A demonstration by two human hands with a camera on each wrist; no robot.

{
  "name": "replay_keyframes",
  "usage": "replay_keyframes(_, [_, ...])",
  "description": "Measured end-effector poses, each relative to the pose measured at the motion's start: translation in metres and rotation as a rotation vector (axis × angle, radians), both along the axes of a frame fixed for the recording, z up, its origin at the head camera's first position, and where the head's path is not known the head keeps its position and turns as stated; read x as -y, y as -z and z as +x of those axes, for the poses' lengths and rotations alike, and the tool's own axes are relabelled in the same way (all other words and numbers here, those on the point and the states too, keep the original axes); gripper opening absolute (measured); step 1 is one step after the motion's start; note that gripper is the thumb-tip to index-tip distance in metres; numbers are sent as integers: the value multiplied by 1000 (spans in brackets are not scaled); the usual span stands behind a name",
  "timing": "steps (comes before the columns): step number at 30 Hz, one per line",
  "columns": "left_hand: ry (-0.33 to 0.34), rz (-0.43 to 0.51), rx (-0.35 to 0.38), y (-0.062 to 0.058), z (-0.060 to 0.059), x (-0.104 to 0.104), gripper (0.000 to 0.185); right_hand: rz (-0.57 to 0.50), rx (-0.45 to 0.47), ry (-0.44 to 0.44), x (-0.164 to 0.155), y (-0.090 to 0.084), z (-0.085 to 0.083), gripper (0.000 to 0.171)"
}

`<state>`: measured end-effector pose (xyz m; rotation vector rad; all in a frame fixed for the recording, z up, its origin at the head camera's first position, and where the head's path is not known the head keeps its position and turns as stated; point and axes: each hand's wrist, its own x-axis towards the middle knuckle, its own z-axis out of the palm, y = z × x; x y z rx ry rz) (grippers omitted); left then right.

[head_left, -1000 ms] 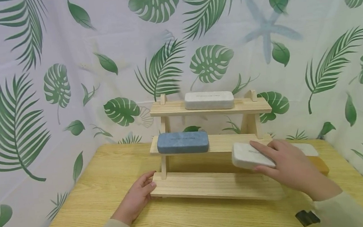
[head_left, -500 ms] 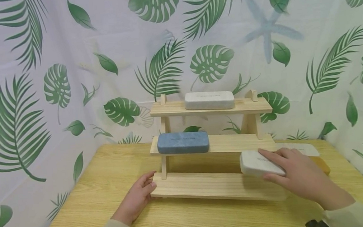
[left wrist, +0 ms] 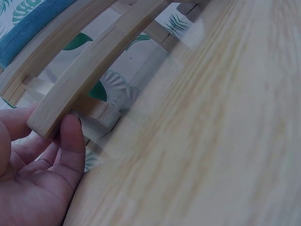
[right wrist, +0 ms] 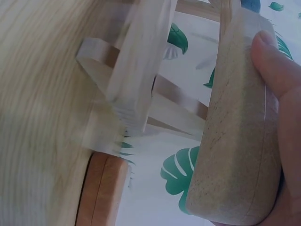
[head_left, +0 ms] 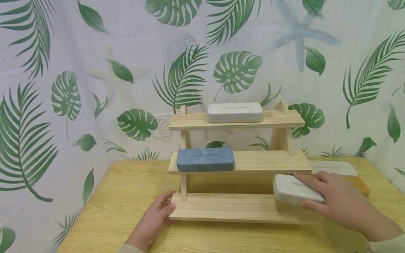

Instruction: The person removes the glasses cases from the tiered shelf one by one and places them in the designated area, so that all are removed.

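A white glasses case [head_left: 295,190] is in the grip of my right hand [head_left: 344,204], over the right end of the bottom board. In the right wrist view the thumb lies along one side of this case [right wrist: 235,127]. My left hand [head_left: 153,221] pinches the left end of the bottom board of a three-tier wooden shelf [head_left: 231,207]. The left wrist view shows thumb and fingers around that board end [left wrist: 56,110]. On the middle tier, toward the left, lies a blue glasses case [head_left: 205,160]. Another white glasses case [head_left: 235,113] sits on the top tier.
Behind my right hand, on the wooden table [head_left: 206,246], lie a further white case [head_left: 338,167] and an orange case [head_left: 360,185], both partly hidden. A leaf-print cloth [head_left: 191,75] surrounds the table at the back and sides.
My right hand has moved down and to the right with the white glasses case, from near the middle tier to the bottom board's right end. The left hand has stayed in place.
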<state>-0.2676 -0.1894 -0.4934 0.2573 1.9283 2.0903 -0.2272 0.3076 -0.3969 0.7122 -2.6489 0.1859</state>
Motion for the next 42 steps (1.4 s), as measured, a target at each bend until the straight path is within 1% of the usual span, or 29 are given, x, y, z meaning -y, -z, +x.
replay_keyframes(6, [-13, -13, 4, 3, -1, 1, 58, -14, 7, 6, -5, 4, 3, 71])
replay_keyframes(11, [-17, -42, 3, 3, -1, 2, 60, -35, 8, 20, -13, 9, 4, 70])
replay_keyframes(18, [-18, -22, 3, 0, -1, 1, 58, -34, -1, 17, -26, 15, 8, 72])
replay_keyframes(21, [-22, -26, 8, 0, -1, 1, 57, -23, 14, 29, -30, 18, 8, 73])
replay_keyframes(27, [-12, -17, 7, 2, -2, 1, 58, -18, 105, 91, -35, 22, 10, 71])
replay_keyframes(30, [-6, -14, 5, 3, -2, 2, 58, -24, 130, 109, -36, 23, 10, 72])
replay_keyframes(38, [-11, -18, -4, 1, -1, 1, 57, -17, 157, 138, -42, 24, 13, 72])
replay_keyframes(42, [-16, -29, 1, 2, -1, 2, 58, -13, 137, 129, -47, 27, 14, 72])
